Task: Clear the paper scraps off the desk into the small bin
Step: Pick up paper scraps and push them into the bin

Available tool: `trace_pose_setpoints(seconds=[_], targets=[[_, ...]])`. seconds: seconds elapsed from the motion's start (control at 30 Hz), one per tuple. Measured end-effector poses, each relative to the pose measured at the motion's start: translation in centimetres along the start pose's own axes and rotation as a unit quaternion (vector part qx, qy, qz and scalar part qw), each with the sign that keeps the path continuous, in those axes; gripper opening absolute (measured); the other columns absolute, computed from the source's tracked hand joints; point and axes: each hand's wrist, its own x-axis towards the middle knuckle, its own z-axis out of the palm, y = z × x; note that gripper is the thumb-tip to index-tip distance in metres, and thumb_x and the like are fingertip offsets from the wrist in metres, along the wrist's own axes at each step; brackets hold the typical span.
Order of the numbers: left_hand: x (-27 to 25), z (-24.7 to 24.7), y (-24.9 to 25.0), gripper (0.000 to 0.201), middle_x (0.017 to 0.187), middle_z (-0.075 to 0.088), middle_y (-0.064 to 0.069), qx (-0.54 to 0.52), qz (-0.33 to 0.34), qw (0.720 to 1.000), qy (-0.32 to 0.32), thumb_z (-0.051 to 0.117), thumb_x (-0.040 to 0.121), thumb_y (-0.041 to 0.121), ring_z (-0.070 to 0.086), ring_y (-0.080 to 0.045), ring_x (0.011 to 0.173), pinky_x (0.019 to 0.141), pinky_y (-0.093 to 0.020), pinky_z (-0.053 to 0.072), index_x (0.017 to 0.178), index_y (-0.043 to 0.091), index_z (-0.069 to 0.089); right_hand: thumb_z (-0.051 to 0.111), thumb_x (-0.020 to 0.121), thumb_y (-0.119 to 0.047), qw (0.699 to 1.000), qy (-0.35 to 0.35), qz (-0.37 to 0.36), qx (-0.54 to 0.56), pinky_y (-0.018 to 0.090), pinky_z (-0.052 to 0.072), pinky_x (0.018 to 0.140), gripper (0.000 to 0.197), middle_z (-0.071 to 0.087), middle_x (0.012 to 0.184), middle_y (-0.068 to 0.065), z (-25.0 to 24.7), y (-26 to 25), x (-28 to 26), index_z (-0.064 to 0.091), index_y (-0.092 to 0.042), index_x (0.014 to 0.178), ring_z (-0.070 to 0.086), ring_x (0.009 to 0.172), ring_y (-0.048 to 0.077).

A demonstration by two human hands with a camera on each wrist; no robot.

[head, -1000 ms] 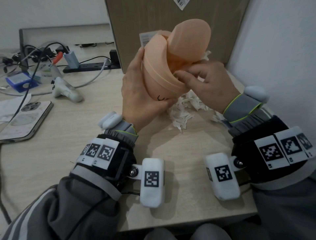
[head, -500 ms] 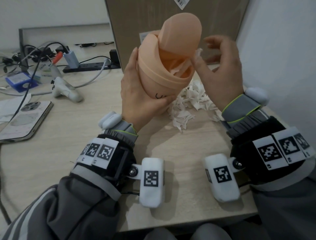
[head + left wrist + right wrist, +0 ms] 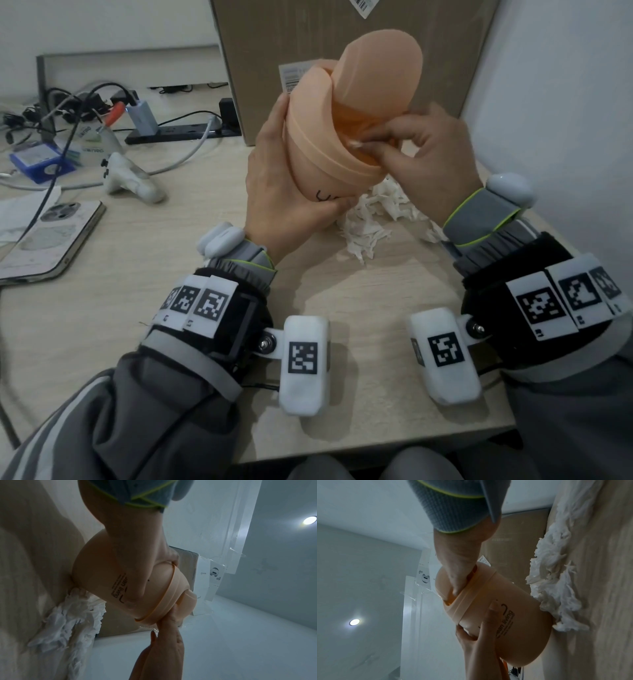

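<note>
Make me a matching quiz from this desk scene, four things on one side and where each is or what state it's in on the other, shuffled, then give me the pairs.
Things:
1. small bin
2. paper scraps
3. phone
4. cardboard box

Places or states:
A. lying flat near the desk's left edge
B. piled on the desk under the hands
C. held tilted in the left hand, right hand fingers at its opening
D. standing at the back of the desk

Pairs: 1-C, 2-B, 3-A, 4-D
</note>
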Motion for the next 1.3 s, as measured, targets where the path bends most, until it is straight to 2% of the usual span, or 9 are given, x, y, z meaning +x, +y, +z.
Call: trace_pose_setpoints(seconds=[0.17,0.3,0.43,0.57,0.67,0.77,0.93,1.03,1.3], targets=[[0.0,-0.2,0.1,0.128,0.157,0.040,-0.006,0.005,-0.014,1.000,0.006,0.083,0.059,0.053,0.043,-0.024,0.144,0.119,-0.051,0.038,0.161,0.015,0.016,0.031,0.093,-0.048,0.996,-0.089,-0.021,-0.002,0.049,0.037,0.099,0.039,0.068,0.089,-0.015,0.1,-0.3,-0.2,0.069,-0.041,0.084,0.059,0.099,0.007],[-0.1,-0.2,0.3,0.128,0.157,0.040,-0.007,0.013,-0.011,1.000,0.010,0.080,0.057,0.055,0.042,-0.026,0.144,0.119,-0.052,0.036,0.161,0.012,0.018,0.030,0.098,-0.033,0.994,0.011,-0.009,0.106,0.019,0.048,0.080,0.049,0.073,0.082,0.000,-0.3,-0.1,0.1,0.074,-0.017,0.087,0.066,0.079,0.001],[-0.1,-0.2,0.4,0.128,0.157,0.040,-0.005,0.021,-0.013,1.000,0.005,0.080,0.057,0.055,0.042,-0.024,0.143,0.119,-0.050,0.037,0.161,0.014,0.018,0.029,0.099,-0.031,0.987,-0.098,0.013,0.130,0.008,0.042,0.079,0.045,0.070,0.086,-0.007,0.1,-0.2,-0.5,0.072,-0.019,0.091,0.063,0.083,-0.009],[-0.1,-0.3,0.3,0.131,0.158,0.037,-0.005,0.007,-0.032,0.999,0.017,0.081,0.057,0.058,0.040,-0.023,0.145,0.121,-0.051,0.035,0.161,0.014,0.015,0.026,0.099,-0.025,0.983,0.054,0.044,0.168,0.011,0.045,0.077,0.056,0.073,0.078,0.006,-1.1,0.0,0.1,0.074,-0.003,0.082,0.068,0.078,0.006],[0.1,-0.4,0.0,0.134,0.159,0.037,-0.005,-0.024,-0.063,0.997,0.048,0.082,0.054,0.057,0.040,-0.023,0.146,0.122,-0.050,0.035,0.161,0.014,0.015,0.030,0.097,-0.030,0.966,0.134,0.151,0.160,0.012,0.042,0.051,0.056,0.067,0.058,0.000,-2.3,1.5,1.1,0.069,-0.005,0.067,0.060,0.049,0.007],[0.4,-0.5,-0.7,0.135,0.160,0.038,-0.005,-0.055,-0.091,0.991,0.084,0.085,0.053,0.054,0.040,-0.024,0.147,0.122,-0.050,0.036,0.161,0.016,0.013,0.032,0.092,-0.043,0.942,0.056,0.329,0.032,0.020,0.035,0.042,0.054,0.064,0.056,0.007,-3.5,3.9,1.6,0.061,-0.012,0.060,0.052,0.037,0.013],[0.6,-0.6,-1.1,0.137,0.161,0.037,-0.004,-0.055,-0.114,0.986,0.111,0.083,0.050,0.053,0.040,-0.026,0.147,0.122,-0.051,0.035,0.162,0.018,0.013,0.020,0.089,-0.063,0.847,-0.194,0.448,-0.211,0.034,0.048,0.076,0.075,0.069,0.068,0.018,-5.6,6.9,0.7,0.061,0.000,0.087,0.068,0.070,0.035],[0.6,-0.5,-1.1,0.137,0.162,0.037,-0.003,-0.054,-0.115,0.985,0.115,0.084,0.050,0.054,0.040,-0.025,0.148,0.122,-0.050,0.035,0.162,0.020,0.012,0.019,0.089,-0.070,0.798,-0.280,0.498,-0.193,0.030,0.044,0.056,0.078,0.067,0.078,0.021,-5.4,6.3,0.1,0.054,0.000,0.095,0.067,0.062,0.032],[0.5,-0.5,-1.2,0.139,0.162,0.036,-0.001,-0.060,-0.120,0.985,0.108,0.086,0.051,0.056,0.039,-0.025,0.148,0.122,-0.052,0.035,0.162,0.024,0.009,0.029,0.094,-0.059,0.857,-0.254,0.446,0.056,0.038,0.058,0.076,0.060,0.059,0.099,0.015,-3.1,4.5,0.0,0.057,-0.007,0.099,0.071,0.070,0.031]])
